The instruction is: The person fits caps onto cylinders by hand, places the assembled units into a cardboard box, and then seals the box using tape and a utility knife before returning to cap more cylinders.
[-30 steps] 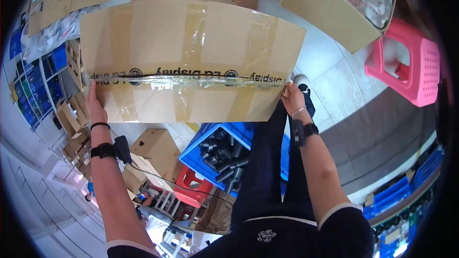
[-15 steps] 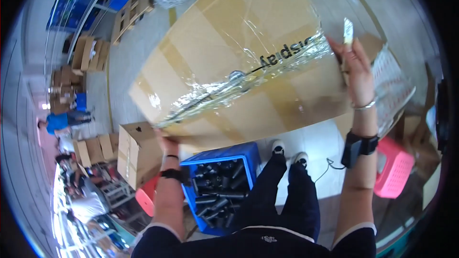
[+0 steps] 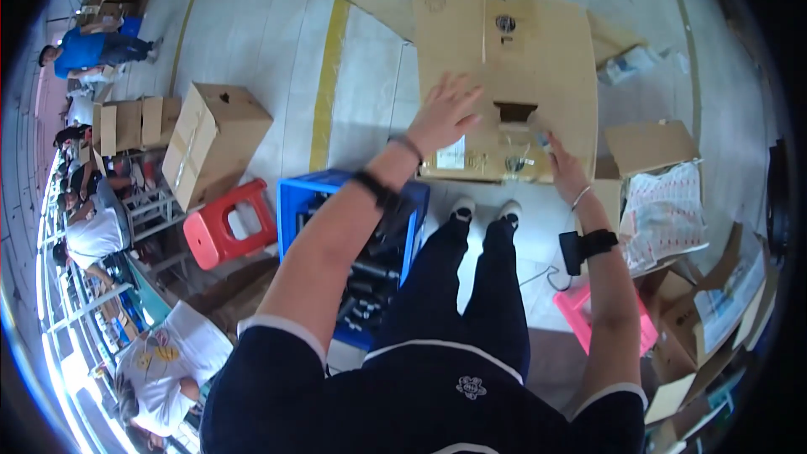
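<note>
- Box [image 3: 546, 59]: one o'clock in view, on pale tiled floor [image 3: 261, 42].
- Left hand [image 3: 445, 116]: fingers spread, empty, over box.
- Right hand [image 3: 567, 166]: fingers curled, hold unclear.
- Yellow line [image 3: 334, 50]: eleven; red stool [image 3: 212, 234]: nine.

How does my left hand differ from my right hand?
The left hand is open, fingers spread over the cardboard box; the right hand is partly closed, apparently around a small pale item. The left hand has a dark wristband; the right hand, a thin pale bracelet. Both forearms wear a black strapped device.
</note>
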`<state>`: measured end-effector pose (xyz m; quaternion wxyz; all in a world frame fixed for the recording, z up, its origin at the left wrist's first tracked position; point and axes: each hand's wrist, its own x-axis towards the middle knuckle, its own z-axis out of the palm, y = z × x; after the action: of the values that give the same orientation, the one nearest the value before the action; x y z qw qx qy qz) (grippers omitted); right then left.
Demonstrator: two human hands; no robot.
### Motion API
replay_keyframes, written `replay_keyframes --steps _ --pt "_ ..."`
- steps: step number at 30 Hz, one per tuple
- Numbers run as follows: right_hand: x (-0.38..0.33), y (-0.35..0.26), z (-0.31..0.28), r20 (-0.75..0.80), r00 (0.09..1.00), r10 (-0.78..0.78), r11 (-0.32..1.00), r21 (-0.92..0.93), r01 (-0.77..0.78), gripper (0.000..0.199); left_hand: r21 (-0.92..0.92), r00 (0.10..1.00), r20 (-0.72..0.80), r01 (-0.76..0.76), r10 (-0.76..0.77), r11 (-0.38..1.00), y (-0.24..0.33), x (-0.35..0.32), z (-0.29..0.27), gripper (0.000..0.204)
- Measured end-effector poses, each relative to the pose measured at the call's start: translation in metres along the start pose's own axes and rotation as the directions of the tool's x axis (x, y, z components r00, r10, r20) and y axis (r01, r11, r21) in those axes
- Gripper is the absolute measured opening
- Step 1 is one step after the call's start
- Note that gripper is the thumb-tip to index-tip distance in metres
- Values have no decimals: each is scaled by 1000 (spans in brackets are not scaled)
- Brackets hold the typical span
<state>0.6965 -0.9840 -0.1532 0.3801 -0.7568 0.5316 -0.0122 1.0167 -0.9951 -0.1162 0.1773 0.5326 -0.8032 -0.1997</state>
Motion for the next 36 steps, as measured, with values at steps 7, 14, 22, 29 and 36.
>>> replay_keyframes --steps 7,14,22,29,36 --pt "16 9 -33 20 973 -231 946 -227 230 26 159 940 212 237 -267 959 7 9 80 120" --pt "26 -38 -22 346 900 -264 743 -523 418 14 209 933 214 245 -289 947 -1 18 89 116" --pt "54 -56 -9 427 868 -255 729 -504 462 18 212 937 223 222 -268 952 3 25 90 115" --pt "49 -41 -7 540 832 -126 603 -624 496 18 227 932 226 233 -284 946 -1 26 92 114" --pt "20 26 -32 473 876 93 474 -794 379 16 219 942 202 224 -269 950 -3 18 103 115"
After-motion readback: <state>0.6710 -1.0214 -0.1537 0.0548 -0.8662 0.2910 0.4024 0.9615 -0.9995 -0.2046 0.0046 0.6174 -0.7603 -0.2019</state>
